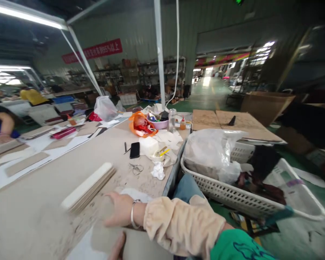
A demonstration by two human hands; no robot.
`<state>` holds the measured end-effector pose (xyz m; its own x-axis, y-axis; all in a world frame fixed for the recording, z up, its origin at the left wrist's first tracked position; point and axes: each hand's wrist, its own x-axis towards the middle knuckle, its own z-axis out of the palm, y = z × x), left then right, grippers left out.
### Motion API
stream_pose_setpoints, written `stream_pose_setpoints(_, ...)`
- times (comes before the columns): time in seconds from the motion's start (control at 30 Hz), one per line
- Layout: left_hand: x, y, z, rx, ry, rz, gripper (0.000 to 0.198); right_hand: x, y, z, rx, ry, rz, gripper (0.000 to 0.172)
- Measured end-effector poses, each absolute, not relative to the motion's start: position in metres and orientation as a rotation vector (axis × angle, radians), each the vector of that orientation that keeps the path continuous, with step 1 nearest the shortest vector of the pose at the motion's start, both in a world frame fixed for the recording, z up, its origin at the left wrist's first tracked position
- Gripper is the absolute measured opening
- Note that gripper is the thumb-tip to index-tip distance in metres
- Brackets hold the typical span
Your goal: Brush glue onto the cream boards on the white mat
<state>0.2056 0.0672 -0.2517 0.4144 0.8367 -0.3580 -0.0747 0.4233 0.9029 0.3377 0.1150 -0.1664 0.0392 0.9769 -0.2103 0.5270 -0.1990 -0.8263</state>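
Grey board (144, 247) closest, a stack of strips (88, 187) beyond

From the head camera, the grey board lies at the bottom of the view, partly beneath the right forearm, with a white sheet (82, 247) showing to its left. It looks thin, light and fairly stiff – probably easy to slide, and best taken by opposite edges so that it doesn't bend. The strips lie flat on the table (40, 216), just beyond the right hand (120, 209); they look light and stiff too, and would likely fan apart unless pinched along both long sides.

The right arm reaches in from the lower right, a beige oversleeve (178, 224) above the bracelet (133, 213). Its hand is curved, thumb and fingers parted around a pale blur – whether that is something held, I cannot tell. Of the left hand (117, 249) only a digit shows at the bottom edge, against the board; its opening and hold cannot be told.

Scissors (136, 168) and a phone (134, 150) lie farther up the table.
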Motion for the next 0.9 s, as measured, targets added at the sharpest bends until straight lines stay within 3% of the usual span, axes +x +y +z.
stream_pose_setpoints(0.07, 0.208, 0.065, -0.247, 0.722, 0.981, 0.768, 0.038, 0.337, 0.105, -0.173, -1.767, -1.613, 1.141, 0.126)
stream_pose_setpoints(0.17, 0.207, 0.073, -0.239, 0.420, 0.924, 0.928, 0.036, 0.343, 0.082, -0.178, -1.780, -1.793, 1.293, 0.132)
stream_pose_setpoints(0.23, 0.206, 0.080, -0.237, 0.341, 0.948, 1.064, 0.034, 0.350, 0.068, -0.181, -1.749, -1.948, 1.279, 0.126)
stream_pose_setpoints(0.47, 0.188, 0.098, -0.244, 0.323, 0.855, 1.329, 0.042, 0.364, 0.055, -0.183, -1.662, -2.146, 0.859, 0.072)
stream_pose_setpoints(0.67, 0.125, 0.123, -0.273, 0.838, 1.049, 1.375, 0.073, 0.378, 0.080, -0.217, -1.745, -2.401, 0.570, 0.066)
stream_pose_setpoints(0.9, 0.107, 0.105, -0.288, 1.389, 1.275, 1.022, 0.068, 0.404, 0.069, -0.267, -1.642, -2.207, 0.602, 0.065)
